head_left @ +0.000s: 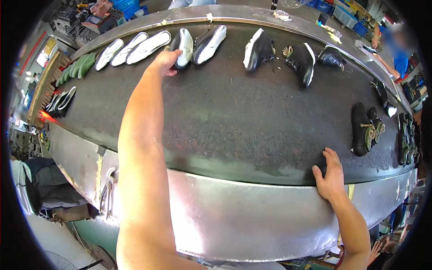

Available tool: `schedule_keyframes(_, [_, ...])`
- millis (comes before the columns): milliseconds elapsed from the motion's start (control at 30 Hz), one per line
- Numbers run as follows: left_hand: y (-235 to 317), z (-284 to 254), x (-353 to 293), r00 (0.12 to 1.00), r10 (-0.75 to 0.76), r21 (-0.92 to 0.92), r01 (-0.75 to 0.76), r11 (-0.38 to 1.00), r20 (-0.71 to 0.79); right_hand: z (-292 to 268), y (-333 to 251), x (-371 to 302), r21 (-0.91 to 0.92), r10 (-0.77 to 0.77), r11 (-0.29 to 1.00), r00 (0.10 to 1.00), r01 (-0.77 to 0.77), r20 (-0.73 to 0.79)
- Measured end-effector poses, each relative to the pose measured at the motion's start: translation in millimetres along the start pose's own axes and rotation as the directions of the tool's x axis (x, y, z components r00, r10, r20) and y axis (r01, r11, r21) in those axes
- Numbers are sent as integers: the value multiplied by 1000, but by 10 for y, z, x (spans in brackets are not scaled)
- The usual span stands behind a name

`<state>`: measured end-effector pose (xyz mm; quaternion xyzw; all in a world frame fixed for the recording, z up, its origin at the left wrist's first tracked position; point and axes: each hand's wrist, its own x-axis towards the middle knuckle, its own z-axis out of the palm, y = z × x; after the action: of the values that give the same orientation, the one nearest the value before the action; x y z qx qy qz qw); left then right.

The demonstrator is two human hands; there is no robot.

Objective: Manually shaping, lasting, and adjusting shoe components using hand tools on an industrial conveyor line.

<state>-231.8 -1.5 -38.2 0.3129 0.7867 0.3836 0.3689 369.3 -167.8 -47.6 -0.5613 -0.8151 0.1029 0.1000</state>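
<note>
My left hand point(168, 61) reaches to the far side of a dark belt point(243, 121). Its fingers close on the near left side of a black shoe point(185, 48) lying with its white sole turned up; the fingertips are partly hidden. Just to the right lies another black shoe point(209, 47), also showing white on its underside. Several white soles point(149, 47) lie in a row on the left. Near the belt's front edge, my right hand point(330, 176) rests with fingers apart and holds nothing. Black lace-up shoes point(260, 51) stand or lie farther right.
Green shoe-shaped pieces point(85, 65) and more white-edged shoes point(61, 101) sit at the left end. Dark shoes with laces point(362, 129) are at the right. A metal panel point(252, 220) runs along the near side. A person in blue point(399, 47) works at the far right.
</note>
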Motion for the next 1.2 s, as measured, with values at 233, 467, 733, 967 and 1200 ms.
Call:
schedule_keyframes(233, [-622, -48, -1496, 995, 53, 227, -32, 973, -86, 103, 35, 3, -8, 16, 1000, 996, -17, -84])
schedule_keyframes(467, [-1147, -379, -3407, 976, 217, -383, -210, 900, -24, 190, -59, -85, -90, -35, 996, 944, 6, -328])
schedule_keyframes(733, [-2406, 621, -6419, 985, 147, -741, -30, 671, 93, 322, -187, -1038, 1, -20, 1000, 930, 21, -366])
schedule_keyframes(967, [-3640, 1156, -7580, 891, 400, -334, -318, 887, 214, 180, -252, -3401, 251, -373, 827, 824, 504, -426])
schedule_keyframes(1200, [-3402, 1596, -8024, 813, 283, 478, -540, 693, 509, 552, 174, -5654, 330, -278, 932, 883, 152, 377])
